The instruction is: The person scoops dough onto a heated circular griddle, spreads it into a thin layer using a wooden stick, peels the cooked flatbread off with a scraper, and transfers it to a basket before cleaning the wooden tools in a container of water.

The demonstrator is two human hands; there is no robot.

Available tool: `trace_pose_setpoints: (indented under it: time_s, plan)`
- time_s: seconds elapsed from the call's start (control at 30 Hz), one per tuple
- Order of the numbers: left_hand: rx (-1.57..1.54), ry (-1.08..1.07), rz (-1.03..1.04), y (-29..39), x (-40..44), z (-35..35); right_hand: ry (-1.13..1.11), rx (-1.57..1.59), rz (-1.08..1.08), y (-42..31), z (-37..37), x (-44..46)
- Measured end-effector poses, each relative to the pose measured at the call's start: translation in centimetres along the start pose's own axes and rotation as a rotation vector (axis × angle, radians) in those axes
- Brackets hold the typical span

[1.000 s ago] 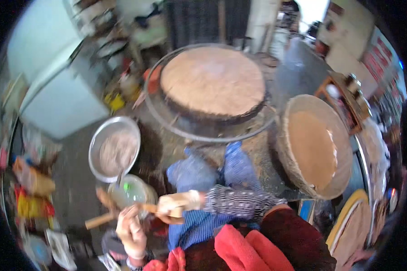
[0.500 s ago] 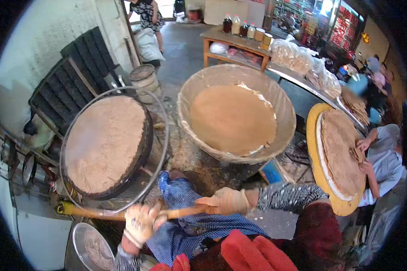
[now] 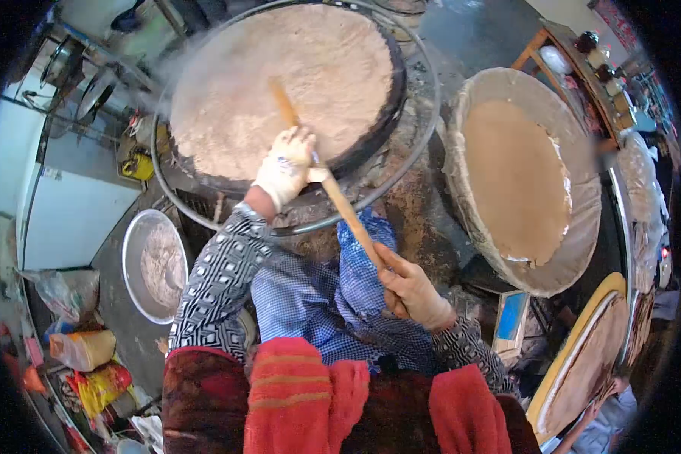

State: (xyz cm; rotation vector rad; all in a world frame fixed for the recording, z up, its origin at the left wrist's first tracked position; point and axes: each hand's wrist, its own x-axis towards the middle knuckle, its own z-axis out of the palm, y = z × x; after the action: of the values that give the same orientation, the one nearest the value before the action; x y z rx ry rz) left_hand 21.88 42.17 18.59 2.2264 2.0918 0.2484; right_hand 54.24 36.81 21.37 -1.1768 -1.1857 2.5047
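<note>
My left hand, in a white glove, is closed around the middle of a long wooden stick at the near edge of the round griddle. My right hand, gloved with bare fingertips, grips the stick's near end above my lap. The stick's far end lies over a pale brown, rough-surfaced layer that covers the dark griddle; whether it touches that layer, I cannot tell. Steam rises at the left. A metal ring surrounds the griddle.
A metal basin of pinkish-brown paste stands on the floor at left. To the right is a large cloth-lined basket holding a brown round sheet. Another person's arm reaches to a yellow-rimmed round board. Bags and containers lie lower left.
My view has turned down and left. The stick has swung from lying across my lap to pointing over the griddle, with both hands still holding it.
</note>
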Motion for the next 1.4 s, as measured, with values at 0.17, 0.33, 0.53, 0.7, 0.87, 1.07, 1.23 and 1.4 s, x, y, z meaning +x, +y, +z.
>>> trace_pose_setpoints:
  time_s: [0.17, 0.33, 0.53, 0.7, 0.87, 1.07, 1.23, 1.4]
  plan:
    - [0.156, 0.145, -0.209, -9.0, -11.2, -1.6, -0.182, -0.254, -0.052, 1.7, 5.9, 8.2]
    - [0.191, 0.204, -0.3, -12.0, -22.0, -3.4, -0.046, -0.816, -0.478, 1.8, 8.0, 8.0]
    - [0.664, -0.226, -0.009, -13.8, -21.4, 1.6, 0.055, -0.67, -0.439, 5.4, 6.2, 9.9]
    - [0.479, -0.002, -0.087, -6.3, -19.4, 2.2, 0.084, -0.743, -0.5, 2.2, 7.1, 5.4]
    - [0.156, -0.244, -0.521, 3.5, -13.9, 6.0, 0.56, -0.523, -0.489, 5.2, 2.0, 5.1]
    - [-0.221, 0.794, -0.074, 12.6, -9.6, 1.0, 0.262, -0.243, -0.486, 5.3, -0.2, 3.0]
    - [-0.031, 0.432, 0.424, 4.1, 0.5, 0.6, 0.373, -0.366, -0.421, 5.8, -1.2, -1.2]
    - [0.079, 0.114, 0.504, 4.6, 10.4, 1.5, 0.4, 0.205, -0.147, 0.9, 0.6, -0.1]
